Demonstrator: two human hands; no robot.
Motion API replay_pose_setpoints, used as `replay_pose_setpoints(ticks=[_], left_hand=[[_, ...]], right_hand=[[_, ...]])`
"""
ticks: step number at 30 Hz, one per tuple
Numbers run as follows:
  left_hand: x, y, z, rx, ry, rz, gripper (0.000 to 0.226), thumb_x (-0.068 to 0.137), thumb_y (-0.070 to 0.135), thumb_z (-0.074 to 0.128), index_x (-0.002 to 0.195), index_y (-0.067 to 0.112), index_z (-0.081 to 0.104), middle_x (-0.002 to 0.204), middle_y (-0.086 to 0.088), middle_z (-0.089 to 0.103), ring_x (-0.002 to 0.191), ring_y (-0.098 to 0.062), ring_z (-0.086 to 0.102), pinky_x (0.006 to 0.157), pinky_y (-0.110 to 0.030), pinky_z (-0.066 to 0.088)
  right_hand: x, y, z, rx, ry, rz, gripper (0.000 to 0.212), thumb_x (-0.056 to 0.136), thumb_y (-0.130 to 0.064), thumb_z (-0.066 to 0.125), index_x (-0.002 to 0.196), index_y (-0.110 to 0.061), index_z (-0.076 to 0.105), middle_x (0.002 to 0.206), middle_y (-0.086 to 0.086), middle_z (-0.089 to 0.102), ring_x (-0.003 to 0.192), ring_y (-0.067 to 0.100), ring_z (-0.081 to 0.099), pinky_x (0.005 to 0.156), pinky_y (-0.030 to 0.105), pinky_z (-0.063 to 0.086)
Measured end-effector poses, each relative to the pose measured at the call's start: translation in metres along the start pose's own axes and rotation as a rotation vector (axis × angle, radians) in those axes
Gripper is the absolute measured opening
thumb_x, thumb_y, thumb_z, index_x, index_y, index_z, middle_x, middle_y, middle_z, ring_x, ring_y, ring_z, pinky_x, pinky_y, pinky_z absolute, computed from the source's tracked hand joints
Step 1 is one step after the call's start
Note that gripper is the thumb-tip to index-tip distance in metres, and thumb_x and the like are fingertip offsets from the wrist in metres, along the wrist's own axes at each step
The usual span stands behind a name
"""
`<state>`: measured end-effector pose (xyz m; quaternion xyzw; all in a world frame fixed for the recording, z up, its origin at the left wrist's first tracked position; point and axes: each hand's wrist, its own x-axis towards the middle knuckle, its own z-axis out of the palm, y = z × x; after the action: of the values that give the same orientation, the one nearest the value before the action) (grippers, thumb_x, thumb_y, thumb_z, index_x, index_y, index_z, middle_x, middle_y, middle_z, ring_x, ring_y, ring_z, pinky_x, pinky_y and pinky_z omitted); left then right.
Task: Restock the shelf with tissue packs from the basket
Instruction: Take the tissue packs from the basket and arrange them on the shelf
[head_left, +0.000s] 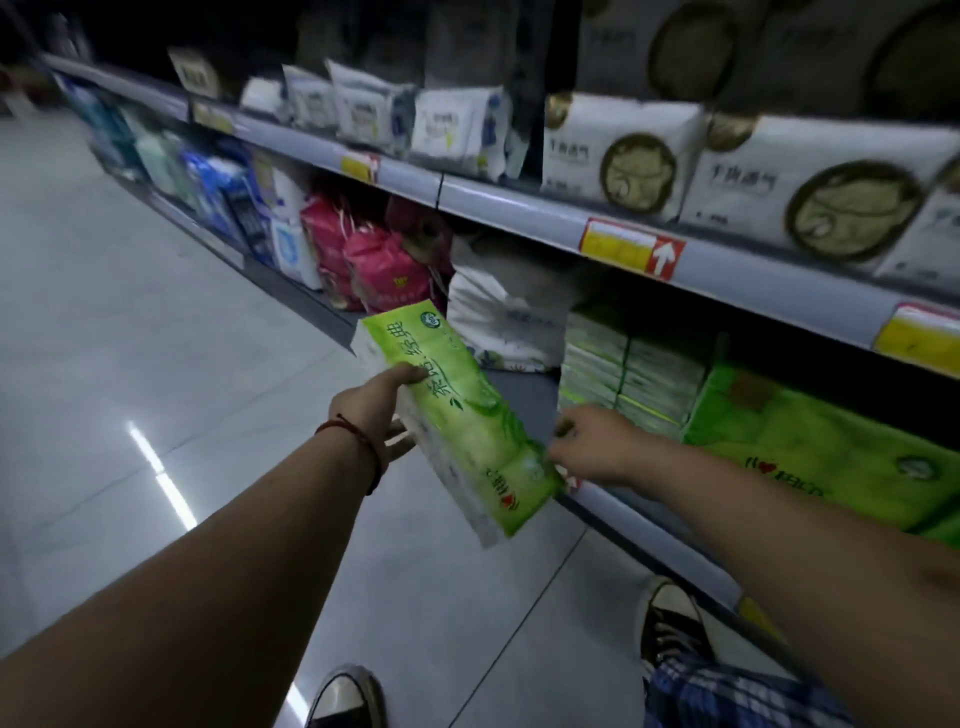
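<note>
Forearms reach from the lower frame toward the bottom shelf. The left hand grips the green tissue pack at its upper half, thumb on the printed face, fingers beneath. The right hand pinches the pack's lower end. The pack is tilted in the air, just in front of a bare stretch of shelf floor left of the stacked green packs. No basket is in view.

Risk: the slick wrap may slip from the pinch, or the pack's end may catch the shelf lip on entry.

Legible: dark green Chinese characters and a red heart mark on the pack. The price tag shows 1 white arrow.
</note>
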<state>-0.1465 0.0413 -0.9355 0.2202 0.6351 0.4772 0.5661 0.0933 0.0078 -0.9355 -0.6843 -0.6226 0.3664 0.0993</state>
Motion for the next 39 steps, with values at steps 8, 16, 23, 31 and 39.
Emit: replay_pose_setpoints(ticks=[8,16,23,31,39], left_hand=[[-0.036,0.005,-0.002,-0.048,-0.149,0.018,0.059,0.077,0.055,0.081,0.119,0.015,0.073,0.113,-0.014,0.077,0.099,-0.033,0.071,0.078,-0.04,0.056],[-0.043,0.016,-0.011,0.179,-0.403,0.059,0.059,0.076,0.059,0.08,0.12,0.02,0.075,0.117,-0.01,0.077,0.111,-0.033,0.071,0.099,-0.048,0.056],[-0.043,0.01,-0.03,0.408,-0.588,0.019,0.043,0.081,0.031,0.084,0.122,0.022,0.074,0.122,-0.01,0.075,0.12,-0.035,0.068,0.109,-0.054,0.05],[-0.045,0.023,-0.04,0.331,-0.667,0.096,0.042,0.09,0.025,0.074,0.129,0.012,0.068,0.124,-0.021,0.073,0.112,-0.042,0.07,0.094,-0.05,0.059],[-0.041,0.015,-0.068,0.385,-0.606,0.007,0.087,0.051,0.046,0.1,0.127,0.019,0.069,0.117,-0.012,0.077,0.097,-0.032,0.076,0.088,-0.046,0.062]], right_hand=[[-0.037,-0.047,-0.006,0.779,-0.131,0.111,0.03,0.091,-0.033,0.074,0.104,-0.006,0.073,0.105,0.015,0.073,0.082,0.03,0.071,0.07,0.041,0.063],[-0.042,-0.053,-0.006,0.941,-0.228,0.002,0.026,0.093,-0.017,0.074,0.112,0.001,0.072,0.097,0.014,0.079,0.076,0.03,0.076,0.068,0.043,0.063],[-0.025,-0.051,-0.002,1.088,-0.126,0.085,0.037,0.088,-0.018,0.078,0.119,0.0,0.07,0.115,0.023,0.074,0.099,0.047,0.073,0.083,0.063,0.059],[-0.022,-0.061,-0.022,1.288,-0.013,0.009,0.032,0.087,-0.021,0.077,0.116,-0.009,0.069,0.098,0.01,0.073,0.084,0.033,0.072,0.066,0.048,0.063],[-0.024,-0.054,-0.031,1.435,0.103,0.0,0.032,0.089,-0.011,0.075,0.12,-0.005,0.066,0.11,0.018,0.075,0.104,0.041,0.072,0.087,0.066,0.056]])
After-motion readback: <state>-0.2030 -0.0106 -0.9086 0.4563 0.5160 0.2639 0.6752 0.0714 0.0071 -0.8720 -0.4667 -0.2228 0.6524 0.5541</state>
